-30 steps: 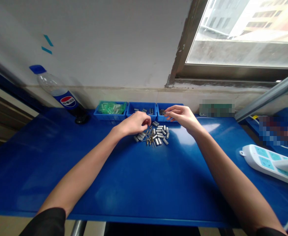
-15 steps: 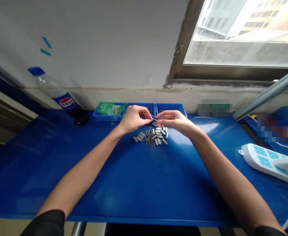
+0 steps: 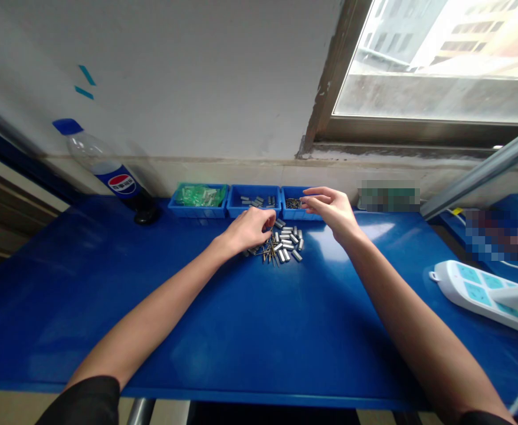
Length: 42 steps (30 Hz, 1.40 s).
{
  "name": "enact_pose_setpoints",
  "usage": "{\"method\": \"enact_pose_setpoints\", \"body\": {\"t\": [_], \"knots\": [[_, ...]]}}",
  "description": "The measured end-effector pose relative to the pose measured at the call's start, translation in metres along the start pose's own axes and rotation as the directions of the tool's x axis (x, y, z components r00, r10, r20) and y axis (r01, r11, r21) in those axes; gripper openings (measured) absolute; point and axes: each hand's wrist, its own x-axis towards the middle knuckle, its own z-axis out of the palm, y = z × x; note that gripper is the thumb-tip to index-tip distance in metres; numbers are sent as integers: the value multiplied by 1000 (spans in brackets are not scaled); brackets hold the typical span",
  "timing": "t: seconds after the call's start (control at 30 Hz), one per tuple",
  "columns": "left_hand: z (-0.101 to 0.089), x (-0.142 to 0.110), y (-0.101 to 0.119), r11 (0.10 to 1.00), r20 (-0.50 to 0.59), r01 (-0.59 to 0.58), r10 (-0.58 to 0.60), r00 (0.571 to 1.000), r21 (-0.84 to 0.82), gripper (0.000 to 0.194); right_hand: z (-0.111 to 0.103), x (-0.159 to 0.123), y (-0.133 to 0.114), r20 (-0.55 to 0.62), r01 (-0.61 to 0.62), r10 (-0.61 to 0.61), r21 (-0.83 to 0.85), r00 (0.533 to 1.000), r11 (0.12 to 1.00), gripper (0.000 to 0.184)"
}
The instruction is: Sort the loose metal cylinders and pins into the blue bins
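Note:
My left hand (image 3: 251, 229) reaches down onto the left side of a loose pile, its fingers curled and their tips partly hidden. In that pile lie several short silvery cylinders (image 3: 286, 240) and several thin brass-coloured pins (image 3: 269, 254). My right hand (image 3: 330, 208) is held over the right blue bin (image 3: 303, 215), with thumb and fingertips drawn together. Something small and metallic seems to show at those fingertips, too small to name. Thin dark and brassy pieces (image 3: 292, 203) lie inside that bin.
Beside it stand a middle blue bin (image 3: 254, 212) with grey cylinders and a left blue bin (image 3: 197, 212) with a green bag. A cola bottle (image 3: 121, 183) is at the back left of the blue table (image 3: 223, 336). A white power strip (image 3: 480, 292) lies right.
My hands have come apart from their meeting point above the pile. The left dropped down and left onto the pile; the right moved right and up, over the right bin.

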Motion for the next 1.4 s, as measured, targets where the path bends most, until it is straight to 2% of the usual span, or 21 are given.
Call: {"method": "enact_pose_setpoints", "body": {"t": [0.2,0.37,0.53,0.67,0.77,0.87,1.0,1.13,1.27,1.33,1.4], "knots": [[8,2,-1,999,-10,17,-16,1000,42,23,2,-2,-5,67,-28,28,1,997,1000,27],[7,2,-1,1000,-37,6,-5,999,31,31,4,-4,-8,94,-28,27,10,995,1000,23],[-4,4,1,997,-153,-41,30,988,-65,41,4,-4,-8,127,-37,35,11,991,999,19],[-14,4,8,965,-239,-73,11,971,-252,20,5,-5,-8,182,-51,52,-11,982,999,15],[-19,2,14,917,-245,-61,-41,969,-394,9,7,-7,-9,260,-92,95,-25,961,995,17],[-20,1,17,889,-264,-37,-95,960,-456,19,7,-10,-10,365,-160,135,38,921,986,25],[-21,1,18,866,-279,-33,-124,952,-498,30,6,-13,-10,466,-196,108,146,878,970,35],[-20,1,17,865,-241,-33,-102,965,-501,33,6,-14,-7,467,-183,78,182,881,966,36],[-21,1,17,888,-213,-37,-69,975,-459,27,8,-14,-7,454,-180,77,188,887,966,33],[-22,1,15,920,-184,-26,-51,982,-390,23,9,-12,-7,423,-154,68,172,904,973,31],[-24,1,12,958,-116,-4,-30,993,-285,20,7,-10,-7,336,-101,53,129,940,986,29]]}}
